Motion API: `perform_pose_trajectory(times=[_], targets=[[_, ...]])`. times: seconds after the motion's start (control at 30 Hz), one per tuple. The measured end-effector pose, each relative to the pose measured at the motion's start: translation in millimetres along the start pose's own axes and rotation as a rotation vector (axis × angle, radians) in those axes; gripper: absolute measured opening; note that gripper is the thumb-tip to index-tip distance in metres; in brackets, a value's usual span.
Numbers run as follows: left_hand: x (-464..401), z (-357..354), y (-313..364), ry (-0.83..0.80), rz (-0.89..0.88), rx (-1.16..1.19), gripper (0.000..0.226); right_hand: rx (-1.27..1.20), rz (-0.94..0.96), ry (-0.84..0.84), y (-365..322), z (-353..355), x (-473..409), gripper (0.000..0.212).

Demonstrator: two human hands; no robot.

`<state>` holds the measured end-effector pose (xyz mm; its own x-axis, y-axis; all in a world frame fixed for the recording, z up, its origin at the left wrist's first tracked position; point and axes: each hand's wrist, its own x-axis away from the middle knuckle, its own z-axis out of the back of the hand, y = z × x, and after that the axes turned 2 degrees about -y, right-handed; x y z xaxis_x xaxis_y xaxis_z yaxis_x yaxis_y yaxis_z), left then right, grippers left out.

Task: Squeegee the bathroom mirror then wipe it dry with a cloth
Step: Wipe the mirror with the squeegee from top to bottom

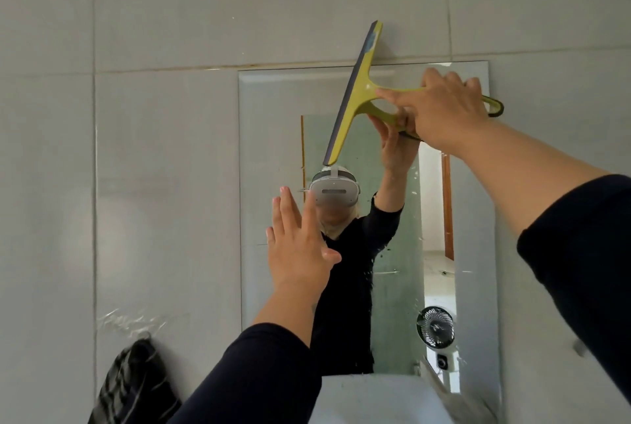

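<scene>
A frameless rectangular mirror (474, 219) hangs on the grey tiled wall, with water drops on its right half. My right hand (444, 106) grips the handle of a yellow-green squeegee (355, 96). Its dark rubber blade stands almost upright, tilted, against the top of the mirror, and its upper end sticks past the mirror's top edge onto the tile. My left hand (297, 246) is raised flat with fingers apart near the mirror's left edge and holds nothing. A dark striped cloth (133, 386) hangs at the lower left.
Grey wall tiles (153, 167) surround the mirror. A white sink edge (375, 399) sits at the bottom under the mirror. The mirror reflects a person in a dark top, a small fan and a doorway.
</scene>
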<state>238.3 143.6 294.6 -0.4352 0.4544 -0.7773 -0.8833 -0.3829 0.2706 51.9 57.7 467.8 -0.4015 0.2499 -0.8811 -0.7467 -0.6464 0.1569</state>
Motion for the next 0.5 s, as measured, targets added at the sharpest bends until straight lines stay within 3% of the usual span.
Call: perform_pose_trajectory(times=[0.23, 0.5], targets=[[0.9, 2.4, 2.4, 0.001, 0.018, 0.030, 0.105, 0.003, -0.189, -0.076, 33.4, 0.7, 14.3, 0.064], [1.3, 2.8, 1.9, 0.006, 0.013, 0.039, 0.109, -0.123, -0.358, -0.072, 48.9, -4.7, 31.7, 0.050]])
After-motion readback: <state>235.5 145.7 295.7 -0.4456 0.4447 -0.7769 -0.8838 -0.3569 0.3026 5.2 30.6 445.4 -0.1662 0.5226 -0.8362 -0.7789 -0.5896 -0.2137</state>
